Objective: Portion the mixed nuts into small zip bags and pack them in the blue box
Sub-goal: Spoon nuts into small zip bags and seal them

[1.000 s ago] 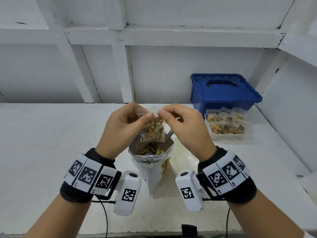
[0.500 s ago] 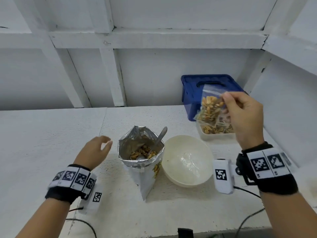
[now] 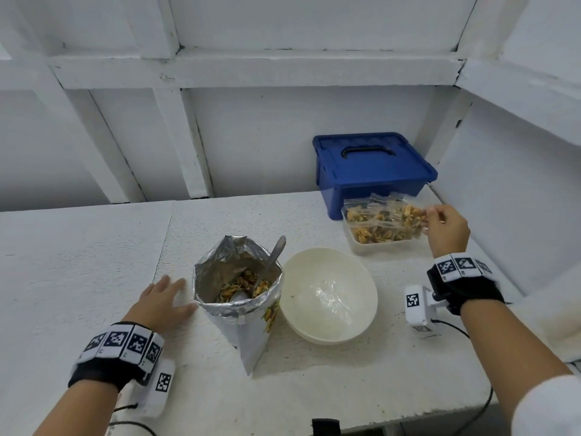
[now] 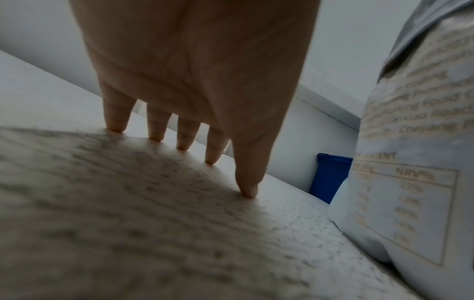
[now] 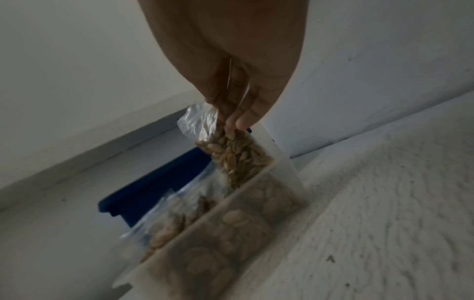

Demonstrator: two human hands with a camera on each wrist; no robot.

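Observation:
My right hand [image 3: 435, 217] [image 5: 234, 119] pinches the top of a small zip bag of nuts [image 3: 410, 217] [image 5: 236, 156]. Its lower end is inside a clear tub [image 3: 382, 247] [image 5: 205, 249] that holds several filled bags. Behind the tub stands the blue box [image 3: 372, 169] [image 5: 151, 192] with its lid on. Flat on the white table, fingers straight, lies my left hand [image 3: 163, 302] [image 4: 195, 146], just left of the open foil nut pouch [image 3: 239, 287] [image 4: 415, 162]. A spoon [image 3: 270, 262] stands in the pouch.
A white bowl [image 3: 328, 294] with a clear bag lying in it sits right of the pouch. White walls close in behind and on the right. The table's front edge runs near my forearms, with cables hanging there.
My right hand has carried the filled bag from above the blue box down into the clear tub. The left hand has dropped from mid-air to lie flat on the table beside the pouch.

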